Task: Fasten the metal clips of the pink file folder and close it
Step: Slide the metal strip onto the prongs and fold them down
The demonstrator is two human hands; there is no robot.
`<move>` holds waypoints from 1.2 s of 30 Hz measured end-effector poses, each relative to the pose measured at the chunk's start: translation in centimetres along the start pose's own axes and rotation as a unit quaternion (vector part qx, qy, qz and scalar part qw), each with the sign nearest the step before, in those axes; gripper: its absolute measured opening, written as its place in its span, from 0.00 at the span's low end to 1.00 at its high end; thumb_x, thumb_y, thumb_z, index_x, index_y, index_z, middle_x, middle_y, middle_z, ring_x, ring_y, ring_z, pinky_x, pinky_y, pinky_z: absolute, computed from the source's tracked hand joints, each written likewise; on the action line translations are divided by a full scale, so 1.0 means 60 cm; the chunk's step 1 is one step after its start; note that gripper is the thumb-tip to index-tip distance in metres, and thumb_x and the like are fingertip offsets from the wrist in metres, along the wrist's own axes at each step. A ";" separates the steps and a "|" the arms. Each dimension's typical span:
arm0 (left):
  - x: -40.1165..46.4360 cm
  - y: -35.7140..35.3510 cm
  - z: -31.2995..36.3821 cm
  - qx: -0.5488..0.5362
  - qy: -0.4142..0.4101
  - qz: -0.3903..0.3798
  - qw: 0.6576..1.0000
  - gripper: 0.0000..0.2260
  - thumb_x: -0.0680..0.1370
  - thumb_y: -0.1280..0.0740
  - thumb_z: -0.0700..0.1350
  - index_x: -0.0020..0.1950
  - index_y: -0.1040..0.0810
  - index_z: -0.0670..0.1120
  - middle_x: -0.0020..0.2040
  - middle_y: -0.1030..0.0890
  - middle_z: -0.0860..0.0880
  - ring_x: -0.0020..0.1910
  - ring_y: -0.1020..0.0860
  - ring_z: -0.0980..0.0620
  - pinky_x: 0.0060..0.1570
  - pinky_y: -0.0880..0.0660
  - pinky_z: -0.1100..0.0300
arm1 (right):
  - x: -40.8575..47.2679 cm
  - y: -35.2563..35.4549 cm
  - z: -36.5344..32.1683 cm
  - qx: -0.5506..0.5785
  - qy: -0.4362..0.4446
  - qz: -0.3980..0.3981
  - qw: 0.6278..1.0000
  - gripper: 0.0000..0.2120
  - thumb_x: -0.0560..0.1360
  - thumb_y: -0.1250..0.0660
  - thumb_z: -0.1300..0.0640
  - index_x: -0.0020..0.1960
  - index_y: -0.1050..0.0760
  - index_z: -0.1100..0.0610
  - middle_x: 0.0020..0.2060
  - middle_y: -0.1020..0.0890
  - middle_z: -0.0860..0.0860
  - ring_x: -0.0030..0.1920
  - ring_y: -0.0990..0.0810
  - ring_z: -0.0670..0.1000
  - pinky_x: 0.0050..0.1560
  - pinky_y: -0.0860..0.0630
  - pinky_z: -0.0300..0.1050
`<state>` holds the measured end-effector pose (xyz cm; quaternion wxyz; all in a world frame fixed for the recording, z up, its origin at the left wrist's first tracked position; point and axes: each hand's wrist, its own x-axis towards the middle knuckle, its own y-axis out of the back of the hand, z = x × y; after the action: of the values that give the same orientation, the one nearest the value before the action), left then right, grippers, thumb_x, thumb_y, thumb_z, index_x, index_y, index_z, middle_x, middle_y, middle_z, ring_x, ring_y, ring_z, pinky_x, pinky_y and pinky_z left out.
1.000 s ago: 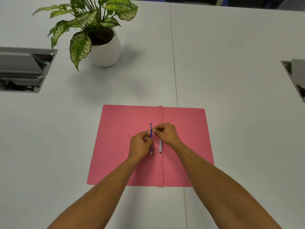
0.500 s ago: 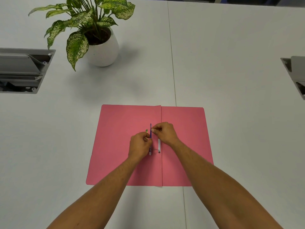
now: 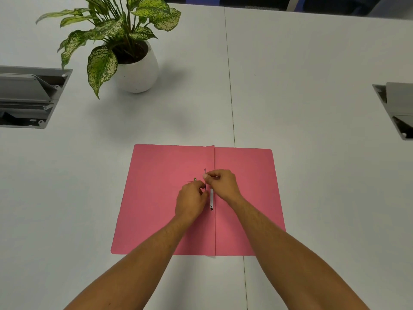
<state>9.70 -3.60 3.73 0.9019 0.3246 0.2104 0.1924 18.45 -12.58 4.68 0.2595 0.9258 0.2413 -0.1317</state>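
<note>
The pink file folder (image 3: pixel 161 204) lies open and flat on the white table, its fold running up the middle. A thin metal clip bar (image 3: pixel 205 175) stands along the fold, and a white strip (image 3: pixel 211 201) lies beside it. My left hand (image 3: pixel 191 201) pinches the bar's lower part. My right hand (image 3: pixel 221 182) pinches its upper part with thumb and forefinger. A small brass prong (image 3: pixel 194 179) sticks out just left of my hands. My fingers hide most of the clip.
A potted plant (image 3: pixel 134 70) in a white pot stands at the back left. Grey cable hatches are set into the table at the far left (image 3: pixel 29 97) and far right (image 3: pixel 395 108). A table seam (image 3: pixel 230 86) runs back from the folder.
Both hands stay on the clip at the fold. The blue-looking bar now shows less below my left hand, and the brass prong lies further out to the left.
</note>
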 end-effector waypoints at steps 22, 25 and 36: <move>-0.012 -0.013 -0.042 -0.182 -0.008 -0.116 0.977 0.12 0.72 0.26 0.44 0.54 0.18 0.44 0.44 0.15 0.46 0.43 0.17 0.50 0.47 0.21 0.60 | -0.003 -0.001 0.041 -0.065 -0.028 0.044 0.997 0.15 0.69 0.33 0.69 0.52 0.21 0.56 0.30 0.22 0.48 0.34 0.22 0.46 0.36 0.23 0.37; -0.015 -0.008 -0.044 -0.243 -0.009 -0.103 0.964 0.08 0.77 0.34 0.45 0.49 0.16 0.44 0.42 0.14 0.45 0.41 0.17 0.51 0.45 0.21 0.59 | -0.002 0.000 0.046 -0.074 -0.018 0.042 0.996 0.19 0.69 0.33 0.69 0.58 0.23 0.56 0.37 0.20 0.52 0.39 0.21 0.51 0.38 0.21 0.41; -0.008 -0.018 -0.081 0.060 -0.244 -0.104 0.962 0.08 0.70 0.30 0.48 0.48 0.16 0.50 0.50 0.16 0.53 0.51 0.22 0.50 0.51 0.28 0.53 | 0.002 -0.006 0.047 -0.146 0.030 0.022 0.989 0.20 0.70 0.34 0.70 0.60 0.23 0.56 0.50 0.20 0.55 0.44 0.25 0.46 0.47 0.26 0.38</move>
<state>7.05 -2.17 -0.28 0.9196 0.3919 0.0273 -0.0003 18.02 -13.82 2.17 0.3873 0.8866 0.2454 -0.0616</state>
